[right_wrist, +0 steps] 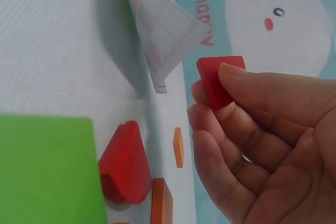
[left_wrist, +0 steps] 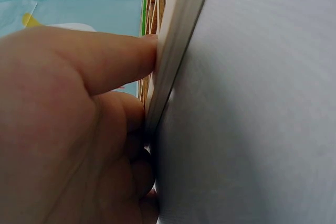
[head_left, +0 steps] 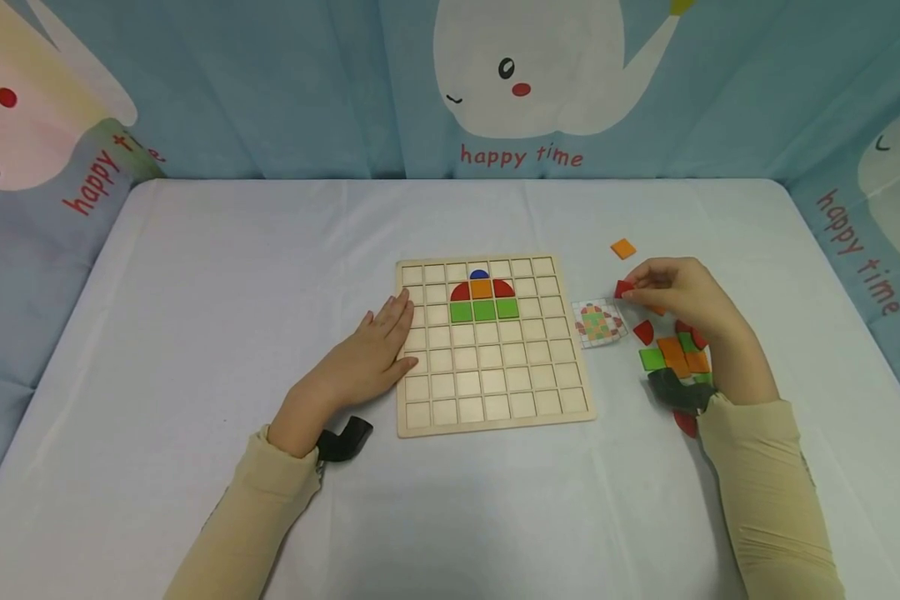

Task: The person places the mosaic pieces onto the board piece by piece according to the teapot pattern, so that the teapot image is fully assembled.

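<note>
A square wooden grid board lies mid-table. Near its top sit a blue rounded tile, an orange square tile between two red quarter-round tiles, and a row of three green tiles. My left hand rests at the board's left edge, its fingers extended and the thumb touching the rim. Thumb and fingers of my right hand pinch a small red tile, held above the table right of the board. Close to that tile lies a printed pattern card with a curled corner.
Loose red, green and orange tiles lie in a pile below my right hand, partly hidden by the wrist and a black wrist mount. A single orange tile lies farther back. A blue printed curtain borders the white table.
</note>
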A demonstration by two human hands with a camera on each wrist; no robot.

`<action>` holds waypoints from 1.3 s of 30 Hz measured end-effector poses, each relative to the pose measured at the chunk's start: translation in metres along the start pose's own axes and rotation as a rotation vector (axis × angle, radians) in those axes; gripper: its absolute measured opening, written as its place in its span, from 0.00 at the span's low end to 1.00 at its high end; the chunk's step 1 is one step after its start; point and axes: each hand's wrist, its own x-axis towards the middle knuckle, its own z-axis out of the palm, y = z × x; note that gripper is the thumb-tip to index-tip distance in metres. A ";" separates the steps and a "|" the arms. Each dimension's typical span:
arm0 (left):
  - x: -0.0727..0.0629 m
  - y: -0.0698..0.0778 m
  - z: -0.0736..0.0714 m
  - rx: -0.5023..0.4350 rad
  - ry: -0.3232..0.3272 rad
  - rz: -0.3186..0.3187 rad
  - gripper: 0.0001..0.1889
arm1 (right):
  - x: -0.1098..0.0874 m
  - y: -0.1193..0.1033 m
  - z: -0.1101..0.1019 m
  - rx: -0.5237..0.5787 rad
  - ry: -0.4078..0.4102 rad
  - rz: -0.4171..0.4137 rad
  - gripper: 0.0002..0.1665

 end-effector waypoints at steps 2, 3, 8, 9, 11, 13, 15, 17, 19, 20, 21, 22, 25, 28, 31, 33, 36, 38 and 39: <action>0.000 0.000 0.000 -0.001 -0.001 -0.002 0.37 | 0.000 -0.001 0.000 0.004 -0.006 -0.009 0.15; 0.000 0.000 -0.001 -0.003 -0.001 -0.002 0.37 | 0.000 -0.002 0.000 0.009 -0.013 -0.011 0.14; 0.001 0.001 -0.001 -0.014 -0.004 -0.002 0.37 | 0.001 -0.008 0.002 0.004 -0.008 0.008 0.12; 0.001 0.000 -0.001 -0.014 -0.004 -0.001 0.37 | 0.002 -0.009 0.003 -0.004 -0.010 0.007 0.12; 0.001 0.000 0.000 -0.008 -0.004 -0.001 0.37 | 0.003 -0.012 0.004 -0.019 -0.013 0.010 0.13; 0.001 -0.001 0.001 -0.005 -0.001 0.000 0.37 | 0.006 -0.016 0.007 -0.020 -0.022 -0.013 0.13; 0.002 -0.001 0.001 -0.005 0.001 0.004 0.37 | 0.008 -0.021 0.010 0.000 -0.031 -0.039 0.13; 0.002 -0.002 0.002 -0.008 0.002 0.006 0.37 | 0.010 -0.026 0.013 0.027 -0.037 -0.073 0.11; 0.002 -0.003 0.002 -0.007 0.002 0.008 0.37 | 0.012 -0.032 0.017 0.048 -0.043 -0.092 0.11; 0.002 -0.003 0.002 -0.007 0.002 0.009 0.37 | 0.013 -0.034 0.019 0.055 -0.050 -0.096 0.10; 0.002 -0.003 0.002 -0.007 0.002 0.009 0.37 | 0.014 -0.036 0.022 0.060 -0.054 -0.099 0.10; 0.002 -0.003 0.002 -0.006 0.003 0.009 0.37 | 0.016 -0.038 0.024 0.059 -0.058 -0.105 0.09; 0.001 -0.002 0.002 -0.009 0.003 0.011 0.37 | 0.020 -0.044 0.032 0.067 -0.083 -0.110 0.07; 0.000 -0.001 0.002 -0.009 -0.001 0.010 0.37 | 0.023 -0.050 0.041 0.093 -0.120 -0.114 0.07; -0.001 -0.001 0.002 -0.007 -0.002 0.011 0.37 | 0.026 -0.056 0.048 0.099 -0.153 -0.138 0.07; -0.001 -0.001 0.002 -0.006 0.000 0.011 0.37 | 0.029 -0.059 0.053 0.087 -0.169 -0.154 0.06; 0.000 -0.002 0.002 0.000 0.004 0.013 0.37 | 0.033 -0.063 0.061 0.062 -0.198 -0.163 0.06; 0.000 -0.002 0.002 0.005 0.006 0.012 0.37 | 0.035 -0.065 0.066 0.048 -0.217 -0.154 0.07; 0.000 -0.002 0.002 0.006 0.006 0.012 0.37 | 0.035 -0.065 0.067 0.040 -0.225 -0.145 0.07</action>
